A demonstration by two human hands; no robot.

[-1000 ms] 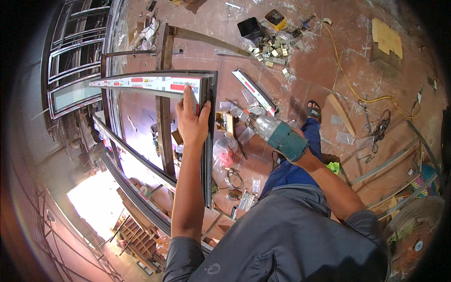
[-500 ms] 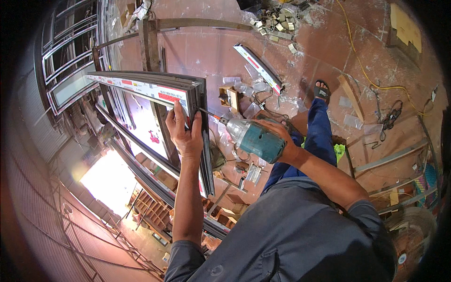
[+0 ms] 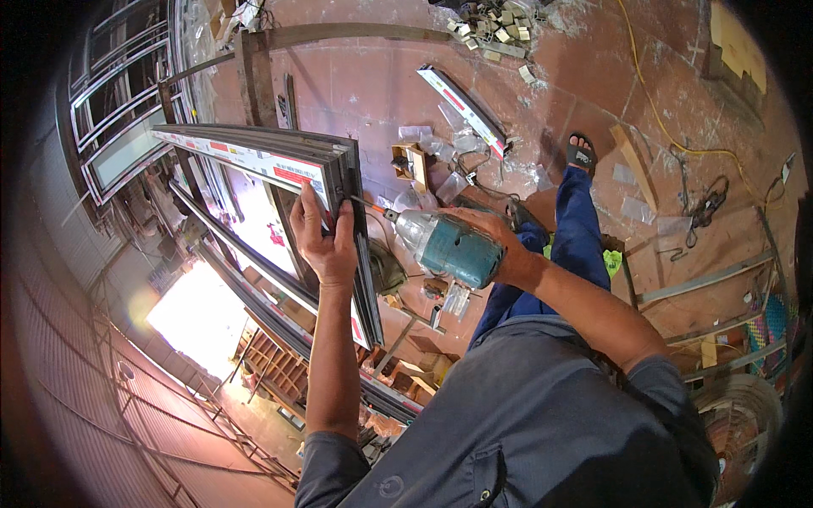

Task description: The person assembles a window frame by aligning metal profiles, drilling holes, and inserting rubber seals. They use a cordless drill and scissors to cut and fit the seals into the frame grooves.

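Observation:
A dark metal window frame (image 3: 334, 165) with white and red protective film on its face stands at centre left, its near corner toward me. My left hand (image 3: 324, 241) grips that corner, fingers against the filmed face and thumb near the outer edge. Part of the grip is hidden behind the fingers. In my right hand (image 3: 500, 241) is a teal cordless driver (image 3: 457, 251) with a clear-grey nose, held level. Its long bit, with an orange band, points left, and the tip meets the frame's outer edge just above my left thumb. Any screw there is too small to make out.
Further frame bars (image 3: 254, 262) lie below and left. On the floor are a film-covered profile (image 3: 464, 110), a small open box (image 3: 410, 163), plastic bags, a pile of small blocks (image 3: 500, 25), a wooden strip (image 3: 635, 167) and a yellow cable (image 3: 677, 140). A fan (image 3: 741, 432) stands at lower right.
The view has shifted slightly. The driver and both hands sit a little further left in the picture, with the bit still at the frame's edge. Neither hand has let go.

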